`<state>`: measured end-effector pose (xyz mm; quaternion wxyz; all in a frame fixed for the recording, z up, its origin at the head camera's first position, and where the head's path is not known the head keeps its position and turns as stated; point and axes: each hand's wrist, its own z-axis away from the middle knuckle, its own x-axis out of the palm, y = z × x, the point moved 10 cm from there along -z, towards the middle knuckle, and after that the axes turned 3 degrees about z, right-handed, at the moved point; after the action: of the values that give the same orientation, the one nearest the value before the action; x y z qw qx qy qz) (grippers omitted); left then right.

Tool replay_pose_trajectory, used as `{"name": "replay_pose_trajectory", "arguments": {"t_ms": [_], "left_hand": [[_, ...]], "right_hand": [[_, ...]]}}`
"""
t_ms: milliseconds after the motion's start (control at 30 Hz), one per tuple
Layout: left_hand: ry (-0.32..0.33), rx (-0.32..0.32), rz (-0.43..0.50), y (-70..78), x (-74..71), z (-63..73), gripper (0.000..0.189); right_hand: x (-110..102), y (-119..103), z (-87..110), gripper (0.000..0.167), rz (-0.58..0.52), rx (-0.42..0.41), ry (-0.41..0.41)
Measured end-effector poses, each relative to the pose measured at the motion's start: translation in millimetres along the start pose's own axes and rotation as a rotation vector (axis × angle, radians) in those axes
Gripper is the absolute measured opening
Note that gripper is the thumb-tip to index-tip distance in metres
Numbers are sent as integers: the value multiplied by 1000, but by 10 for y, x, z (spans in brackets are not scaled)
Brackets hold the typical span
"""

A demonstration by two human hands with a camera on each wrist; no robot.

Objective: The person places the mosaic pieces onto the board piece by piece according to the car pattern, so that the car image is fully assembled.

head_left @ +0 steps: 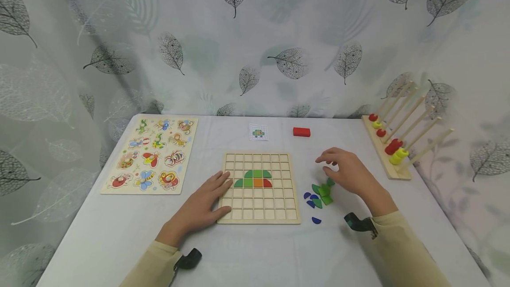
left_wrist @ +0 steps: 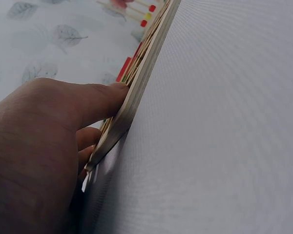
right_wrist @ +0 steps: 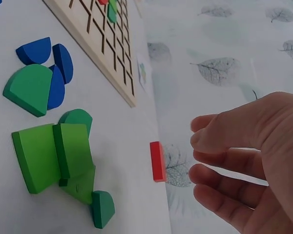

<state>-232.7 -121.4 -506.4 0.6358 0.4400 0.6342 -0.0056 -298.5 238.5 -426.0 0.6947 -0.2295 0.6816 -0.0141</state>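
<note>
My left hand (head_left: 203, 203) rests along the left edge of a wooden grid board (head_left: 259, 219), fingers stretched out over the rim. In the left wrist view the thumb lies on the board's edge. Green, orange and red tiles form a dome-like shape (head_left: 253, 179) in the board's middle. Above the table, to the right of the board, hovers my right hand (head_left: 348, 172), fingers loosely bent and nothing visible between them. Below it lies a loose pile of green squares (right_wrist: 36, 158), green quarter-rounds (right_wrist: 29, 87) and blue half-round pieces (right_wrist: 35, 50).
A small picture card (head_left: 259, 132) and a red block (head_left: 301, 132) lie behind the board. At left is an insect puzzle board (head_left: 153, 156). A rack of wooden pegs (head_left: 392, 169) with red and yellow beads stands at right. One blue piece (head_left: 316, 220) lies apart, nearer the front.
</note>
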Motion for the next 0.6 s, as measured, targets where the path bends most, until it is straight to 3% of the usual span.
{"name": "replay_pose_trajectory", "arguments": {"t_ms": [233, 600], "left_hand": [[1, 4, 1, 14, -12, 1, 78], [2, 5, 6, 12, -12, 7, 78]], "right_hand": [[-9, 63, 41, 35, -6, -4, 0], [108, 247, 147, 32, -29, 14, -55]]}}
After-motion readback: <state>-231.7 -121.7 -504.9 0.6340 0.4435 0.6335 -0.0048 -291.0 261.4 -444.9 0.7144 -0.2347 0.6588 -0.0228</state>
